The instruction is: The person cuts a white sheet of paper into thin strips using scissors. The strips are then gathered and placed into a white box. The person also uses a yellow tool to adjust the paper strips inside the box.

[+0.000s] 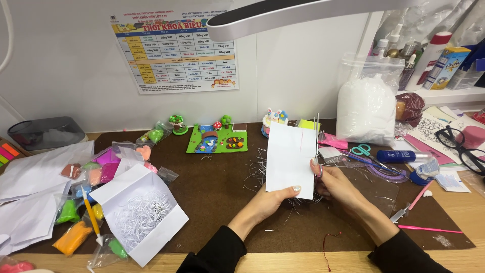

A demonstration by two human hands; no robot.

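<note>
Holding one paper sheet (pixel 290 159), seemingly two-handed.

Home craft desk, judging by clay packets (pixel 76 237), clay models (pixel 211 139), school timetable (pixel 174 50) on the wall, desk lamp (pixel 283 15), scissors (pixel 360 149), bottle shelf (pixel 444 93).

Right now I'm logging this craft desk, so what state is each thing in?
Left hand: grip shut on the white paper's lower edge.
Right hand: grip shut on the scissors at the paper's right edge.
White paper: held upright, slit from the top.
Scissors: blades point up, nearly closed.
Folded paper tray: open, holding white shreds.
Big plastic bag: upright, full of white stuffing.
Teal scissors: lying flat.
Glasses: unfolded on the table.
</note>
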